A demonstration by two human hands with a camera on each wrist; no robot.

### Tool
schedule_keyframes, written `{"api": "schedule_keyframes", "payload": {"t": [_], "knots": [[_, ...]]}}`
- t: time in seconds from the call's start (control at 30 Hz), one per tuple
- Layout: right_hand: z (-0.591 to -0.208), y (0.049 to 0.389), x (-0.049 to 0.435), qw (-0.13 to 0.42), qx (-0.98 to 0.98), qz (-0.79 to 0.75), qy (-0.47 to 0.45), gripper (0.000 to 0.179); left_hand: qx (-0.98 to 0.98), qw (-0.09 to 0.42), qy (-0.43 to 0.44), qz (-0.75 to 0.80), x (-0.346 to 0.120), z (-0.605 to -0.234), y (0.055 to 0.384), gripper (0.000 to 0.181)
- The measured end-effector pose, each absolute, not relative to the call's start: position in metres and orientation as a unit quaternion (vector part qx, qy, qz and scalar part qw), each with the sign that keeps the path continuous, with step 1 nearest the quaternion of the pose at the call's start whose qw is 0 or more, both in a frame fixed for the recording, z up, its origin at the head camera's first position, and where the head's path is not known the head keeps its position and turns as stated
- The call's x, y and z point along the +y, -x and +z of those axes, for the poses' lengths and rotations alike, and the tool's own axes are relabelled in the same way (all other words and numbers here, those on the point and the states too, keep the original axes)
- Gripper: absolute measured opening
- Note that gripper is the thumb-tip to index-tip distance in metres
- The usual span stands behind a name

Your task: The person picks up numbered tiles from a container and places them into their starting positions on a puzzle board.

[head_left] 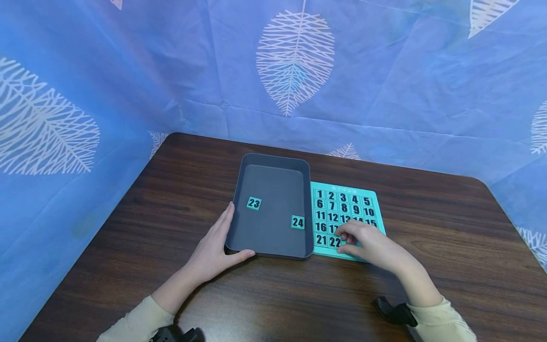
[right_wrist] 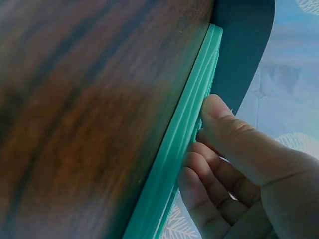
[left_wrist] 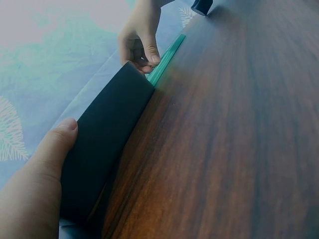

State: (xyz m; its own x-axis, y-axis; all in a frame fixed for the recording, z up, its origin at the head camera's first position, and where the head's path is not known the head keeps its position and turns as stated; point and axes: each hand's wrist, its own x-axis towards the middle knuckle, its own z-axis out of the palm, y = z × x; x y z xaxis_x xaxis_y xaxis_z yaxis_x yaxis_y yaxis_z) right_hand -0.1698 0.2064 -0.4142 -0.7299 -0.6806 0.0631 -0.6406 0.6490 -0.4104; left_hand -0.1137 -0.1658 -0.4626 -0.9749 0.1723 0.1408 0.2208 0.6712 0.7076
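A dark grey tray (head_left: 273,251) lies on the table, holding two loose turquoise number tiles, 23 (head_left: 254,203) and 24 (head_left: 297,222). My left hand (head_left: 209,254) rests at its near left corner, fingers straight along the side and thumb on the near wall (left_wrist: 107,149). To the tray's right lies a turquoise number board (head_left: 317,187) with rows of tiles starting at 1. Over its near rows is my right hand (head_left: 369,242), fingers bent, with a gap between thumb (right_wrist: 218,107) and forefinger beside tile 22 (head_left: 335,242). That hand hides the board's near right part.
The dark wooden table (head_left: 299,299) has a blue cloth with white leaf prints (head_left: 295,61) behind it and at its left. Black straps (head_left: 395,311) sit at both wrists. The tray's right wall stands close against the board's left edge.
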Motion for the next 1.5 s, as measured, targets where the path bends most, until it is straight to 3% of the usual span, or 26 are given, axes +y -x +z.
{"api": "schedule_keyframes", "payload": {"t": [0.43,0.93,1.23,1.5], "knots": [[-0.394,0.174,0.184,0.015,0.914,-0.213,0.345,0.020,-0.913,0.027,0.104,-0.393,-0.166,-0.462,0.114,0.112],[-0.359,0.174,0.083,-0.052,0.853,-0.256,0.451,0.022,-0.915,0.032,0.109,-0.387,-0.167,-0.465,0.115,0.112],[-0.378,0.193,0.025,-0.067,0.849,-0.314,0.420,0.013,-0.916,0.032,0.107,-0.386,-0.168,-0.464,0.117,0.113],[-0.406,0.215,0.015,-0.040,0.886,-0.263,0.380,0.024,-0.913,0.031,0.110,-0.391,-0.167,-0.465,0.117,0.113]]}}
